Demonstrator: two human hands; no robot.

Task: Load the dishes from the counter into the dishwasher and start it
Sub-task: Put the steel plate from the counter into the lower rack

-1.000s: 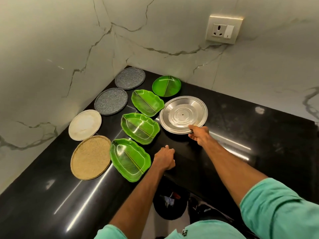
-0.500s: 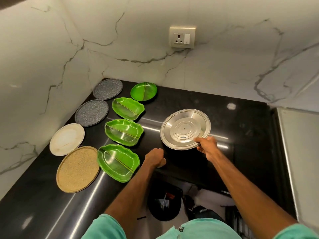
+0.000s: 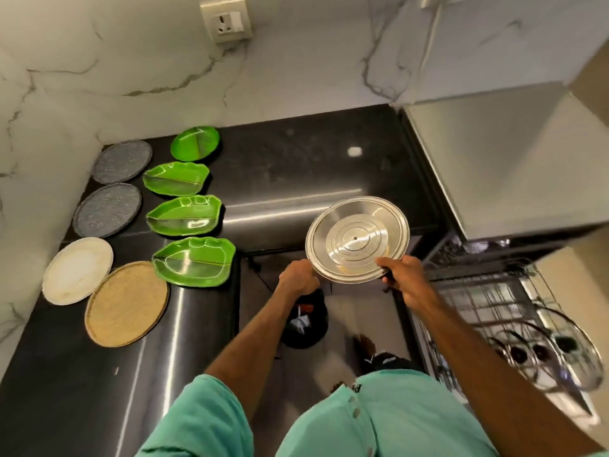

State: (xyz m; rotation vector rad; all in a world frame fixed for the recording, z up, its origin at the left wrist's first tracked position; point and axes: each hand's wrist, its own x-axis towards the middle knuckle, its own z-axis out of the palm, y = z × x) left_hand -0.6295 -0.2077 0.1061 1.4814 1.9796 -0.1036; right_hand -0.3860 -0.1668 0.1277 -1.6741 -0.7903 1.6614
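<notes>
Head view: steel plate point(image 3: 357, 239) held up off the desk point(image 3: 296, 179), just past its front edge.
At the plate's near rim the right hand point(image 3: 400, 275) pinches it, thumb on top; the left hand point(image 3: 298, 277) is curled at the plate's left rim, grip unclear; the dishwasher rack point(image 3: 478, 301) lies right of the plate.

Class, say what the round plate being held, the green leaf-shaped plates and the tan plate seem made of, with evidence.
Round plate: probably stainless steel, brushed silver sheen, concentric rings. Green leaf-shaped plates: likely glossy plastic or melamine, sharp white highlights, moulded ridges. Tan plate: matte, grainy surface; possibly woven fibre or speckled ceramic, unclear.
</notes>
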